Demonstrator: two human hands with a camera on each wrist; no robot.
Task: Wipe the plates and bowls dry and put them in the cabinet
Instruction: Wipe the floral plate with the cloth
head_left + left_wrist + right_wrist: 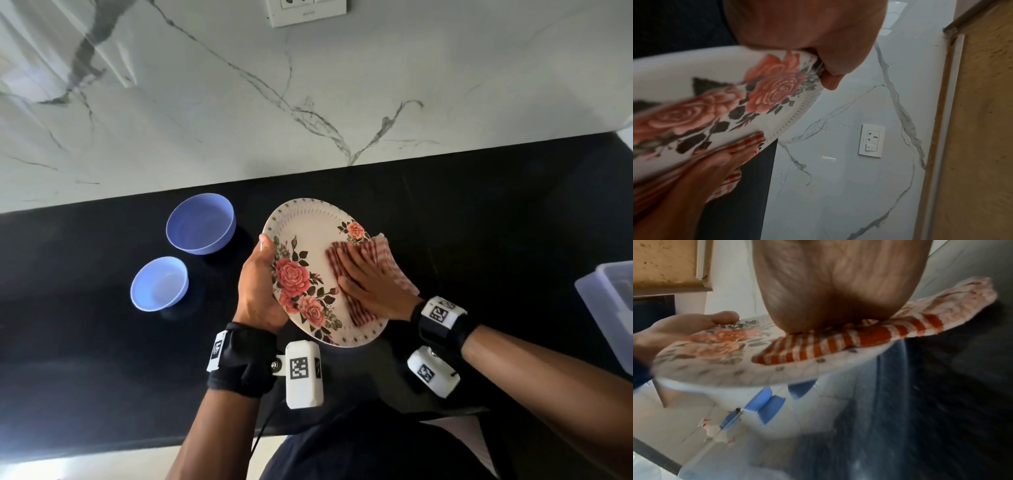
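The left hand (260, 291) is gripping the plate (308, 240) above the table (479, 212). The right hand (373, 284), fingers flat, is pressing the cloth (383, 255) on it. Next: probably drying the two bowls (200, 228) waiting at nine o'clock.

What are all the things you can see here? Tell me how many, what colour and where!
plate: 1, white with pink roses, held tilted above the counter
cloth: 1, red and white checked, pressed flat on the plate's right side
bowls: 2, blue, on the counter left of the plate, the bigger behind the smaller
counter: 1, black, along the wall
wall: 1, white marble with grey veins
socket plate: 1, white, on the wall
plastic box: 1, clear, right edge of the counter
wrist cameras: 2, white, on black bands
left hand: 1, grips the plate's left rim
right hand: 1, fingers flat on the cloth
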